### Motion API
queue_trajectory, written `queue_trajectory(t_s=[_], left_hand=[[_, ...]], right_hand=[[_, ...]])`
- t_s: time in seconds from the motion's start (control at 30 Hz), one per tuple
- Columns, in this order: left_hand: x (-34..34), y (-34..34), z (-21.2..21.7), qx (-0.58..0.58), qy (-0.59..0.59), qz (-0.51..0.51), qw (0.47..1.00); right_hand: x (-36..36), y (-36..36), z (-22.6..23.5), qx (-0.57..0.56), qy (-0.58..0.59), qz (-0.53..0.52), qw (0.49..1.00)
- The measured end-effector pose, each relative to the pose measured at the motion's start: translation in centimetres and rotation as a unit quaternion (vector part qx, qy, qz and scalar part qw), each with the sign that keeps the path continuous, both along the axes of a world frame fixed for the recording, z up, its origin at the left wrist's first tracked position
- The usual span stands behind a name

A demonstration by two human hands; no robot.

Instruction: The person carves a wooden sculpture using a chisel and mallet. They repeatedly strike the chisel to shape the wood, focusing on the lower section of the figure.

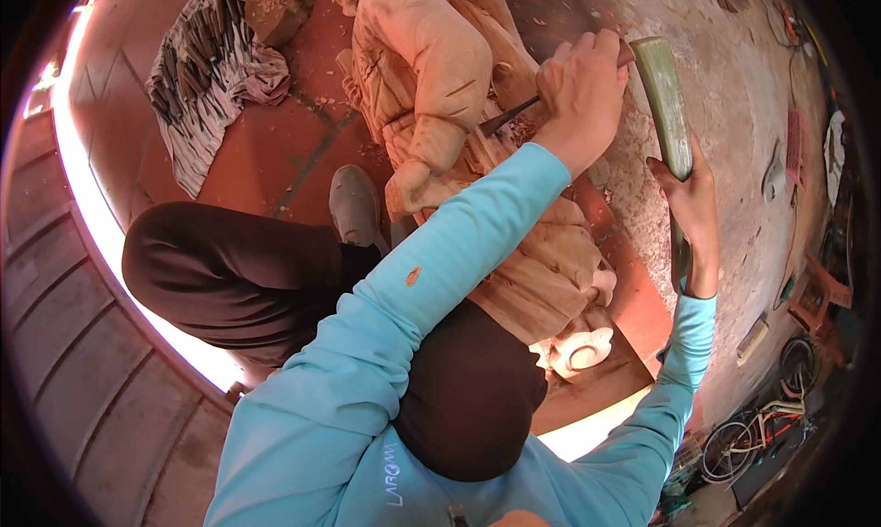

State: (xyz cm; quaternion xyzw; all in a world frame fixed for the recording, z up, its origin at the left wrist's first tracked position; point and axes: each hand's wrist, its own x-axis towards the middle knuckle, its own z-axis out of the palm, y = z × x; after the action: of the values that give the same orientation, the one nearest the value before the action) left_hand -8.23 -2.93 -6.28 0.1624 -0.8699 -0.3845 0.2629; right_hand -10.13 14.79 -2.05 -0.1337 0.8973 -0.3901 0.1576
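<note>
A large wooden carving [440, 59] of a robed figure lies before me, pale brown with deep folds. My left hand [580, 96] is closed round the handle of a carving chisel [511, 116], whose dark blade meets the carving near its middle. My right hand [695, 201] grips a green, club-shaped mallet [663, 100] by its lower part. The broad upper end of the mallet is beside the butt of the chisel handle; whether they touch I cannot tell.
Many chisels [197, 55] lie on a striped cloth [197, 151] at the far left. A wooden block [280, 9] stands behind it. Wood chips dot the red tiled floor [275, 142]. My knees flank the carving's near part. A bicycle [734, 449] stands at the lower right.
</note>
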Motion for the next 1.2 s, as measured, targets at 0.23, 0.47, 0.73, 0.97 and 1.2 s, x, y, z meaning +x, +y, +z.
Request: queue_trajectory(t_s=[0.23,0.47,0.73,0.97,1.2], left_hand=[[0.5,1.0,-0.1,-0.028,-0.012,-0.088,0.996],[0.4,0.4,0.0,0.018,-0.005,-0.054,0.998],[0.3,0.1,-0.1,0.058,-0.003,-0.048,0.997],[0.1,0.1,-0.4,0.072,-0.029,-0.037,0.996],[0.0,0.0,-0.7,0.067,-0.019,-0.02,0.997]], right_hand=[[0.7,-0.1,1.1,0.016,-0.058,-0.065,0.996],[1.4,-0.7,1.7,0.02,-0.021,-0.045,0.999],[0.5,0.7,-0.3,0.045,0.125,0.031,0.991],[0.0,1.1,-0.5,0.039,0.046,-0.001,0.998],[-0.2,1.1,-0.7,0.038,-0.019,-0.054,0.998]])
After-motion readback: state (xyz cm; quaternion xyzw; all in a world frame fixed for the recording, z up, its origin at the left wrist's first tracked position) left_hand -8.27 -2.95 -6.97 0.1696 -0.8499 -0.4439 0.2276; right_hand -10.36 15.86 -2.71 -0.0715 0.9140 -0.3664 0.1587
